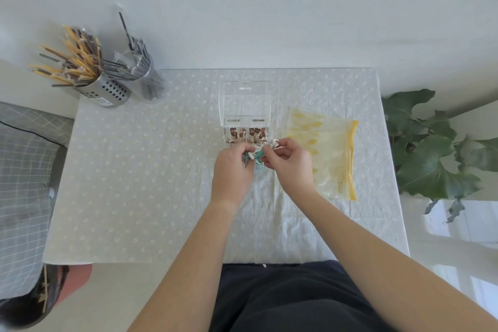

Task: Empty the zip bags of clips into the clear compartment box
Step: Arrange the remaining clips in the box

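White cloth (134, 170) dotted with small flowers covers the table, and at its near edge sits a person in dark trousers (283, 299), both bare forearms reaching forward over the middle of it. The left hand (233, 167) has its fingers curled round a small bag (258, 159) with teal on it, gripping it from the left side. The right hand (289, 163) pinches the same bag from the right, thumb and fingers bent in on it. A few pale clips (273, 144) show at the right fingertips, but whether they are inside the bag or loose I cannot tell. The bag is held just above the near edge of the clear box (265, 131), which stands in the middle of the table right behind the hands. Brown and white clips (246, 133) already fill its far compartments; the near ones are hidden by the hands. The lid (245, 100) is tipped open toward the wall. Just right of the box, partly under the right hand, lie flat yellow zip bags (331, 153), one on another. A grey checked cushion (21, 170) lies off the left side of the table and a leafy plant (431, 148) stands off the right. At the far left corner a perforated metal holder (107, 89) full of wrapped sticks stands touching a clear holder (151, 81) of darker ones, against the pale wall.
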Demonstrator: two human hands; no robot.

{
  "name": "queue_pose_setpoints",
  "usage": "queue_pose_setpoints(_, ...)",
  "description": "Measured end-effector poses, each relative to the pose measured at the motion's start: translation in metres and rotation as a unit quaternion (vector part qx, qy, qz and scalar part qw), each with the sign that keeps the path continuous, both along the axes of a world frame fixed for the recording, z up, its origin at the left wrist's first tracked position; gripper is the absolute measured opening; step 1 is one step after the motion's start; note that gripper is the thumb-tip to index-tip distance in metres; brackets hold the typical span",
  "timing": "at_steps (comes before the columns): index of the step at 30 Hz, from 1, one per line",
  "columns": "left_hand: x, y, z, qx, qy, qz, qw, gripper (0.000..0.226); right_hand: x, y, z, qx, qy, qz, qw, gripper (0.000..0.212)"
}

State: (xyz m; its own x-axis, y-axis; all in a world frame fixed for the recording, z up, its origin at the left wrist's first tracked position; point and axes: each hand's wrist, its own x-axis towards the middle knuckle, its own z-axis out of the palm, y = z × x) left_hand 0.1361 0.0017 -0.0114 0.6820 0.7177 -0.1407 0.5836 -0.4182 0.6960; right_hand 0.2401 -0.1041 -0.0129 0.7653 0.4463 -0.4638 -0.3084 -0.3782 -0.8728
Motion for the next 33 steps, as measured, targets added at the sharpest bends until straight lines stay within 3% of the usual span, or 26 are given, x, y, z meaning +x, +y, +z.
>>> queue_pose_setpoints(3, 0.000, 0.000, 0.000, 0.006, 0.000, 0.000, 1.000, 0.022, 0.000, 0.003, -0.002, -0.031, -0.029, 0.002, 0.999, 0.025)
queue_pose_setpoints(5, 0.000, 0.000, 0.000, 0.004, -0.004, -0.003, 1.000, 0.020, 0.000, 0.003, -0.004, -0.069, -0.099, 0.046, 0.992, 0.021)
queue_pose_setpoints(8, 0.001, 0.001, -0.001, 0.005, -0.005, -0.003, 1.000, 0.017, 0.003, 0.003, -0.008, -0.137, -0.260, 0.180, 0.939, 0.018)
queue_pose_setpoints(10, 0.000, 0.001, -0.003, 0.006, 0.001, -0.001, 1.000, 0.018, 0.007, 0.005, -0.008, -0.202, -0.310, 0.247, 0.895, 0.020)
queue_pose_setpoints(20, -0.009, 0.016, 0.002, -0.075, -0.006, -0.014, 0.997, 0.029, 0.028, 0.012, 0.005, -0.278, -0.306, 0.370, 0.832, 0.028)
queue_pose_setpoints(25, -0.001, 0.020, 0.003, -0.043, 0.017, -0.034, 0.998, 0.023, 0.031, 0.026, 0.005, -0.313, -0.303, 0.397, 0.808, 0.029)
queue_pose_setpoints(29, 0.010, 0.022, -0.002, -0.010, 0.065, -0.050, 0.997, 0.026, 0.036, 0.029, 0.006, -0.306, -0.298, 0.396, 0.813, 0.032)
queue_pose_setpoints(33, 0.009, 0.030, 0.000, -0.044, 0.076, -0.075, 0.993, 0.032, 0.038, 0.026, 0.008, -0.289, -0.306, 0.379, 0.824, 0.026)
